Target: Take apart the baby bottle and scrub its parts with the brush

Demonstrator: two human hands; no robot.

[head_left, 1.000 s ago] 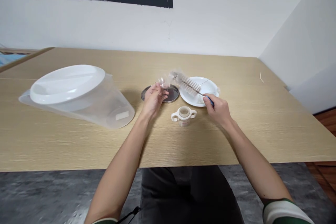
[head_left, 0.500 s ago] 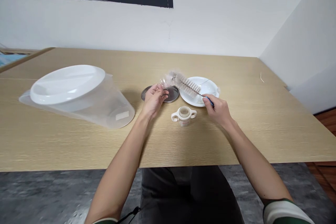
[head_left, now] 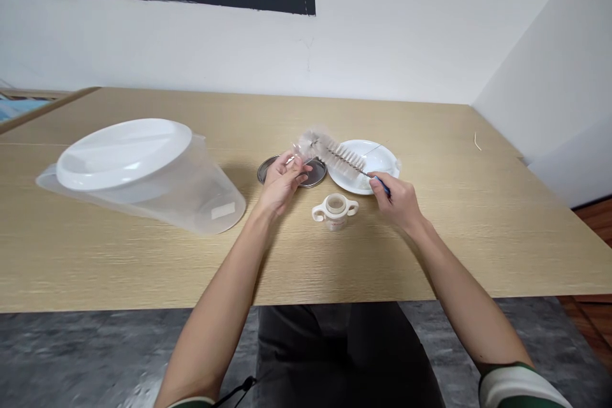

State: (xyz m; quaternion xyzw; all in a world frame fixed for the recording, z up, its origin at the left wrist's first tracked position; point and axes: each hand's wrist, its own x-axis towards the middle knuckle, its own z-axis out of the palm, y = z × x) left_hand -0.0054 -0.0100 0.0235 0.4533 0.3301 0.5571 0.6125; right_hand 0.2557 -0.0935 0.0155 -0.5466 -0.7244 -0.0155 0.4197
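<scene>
My right hand grips the blue handle of a bottle brush, whose white bristles slant up and left over a white plate. A small clear piece is pinched in my left hand, touching the brush's tip; its exact shape is hard to make out. Beneath my left hand lies a round dark metal dish. Between my forearms stands a small bottle with a white two-handled collar and an open top.
A large translucent pitcher with a white lid stands on the left of the wooden table. The white plate lies behind the bottle, right of the dish. A thin pale bent strip is at the far right.
The brush's tip has moved slightly left, against the clear piece. My left hand has shifted a little to the right; my right hand is almost where it was.
</scene>
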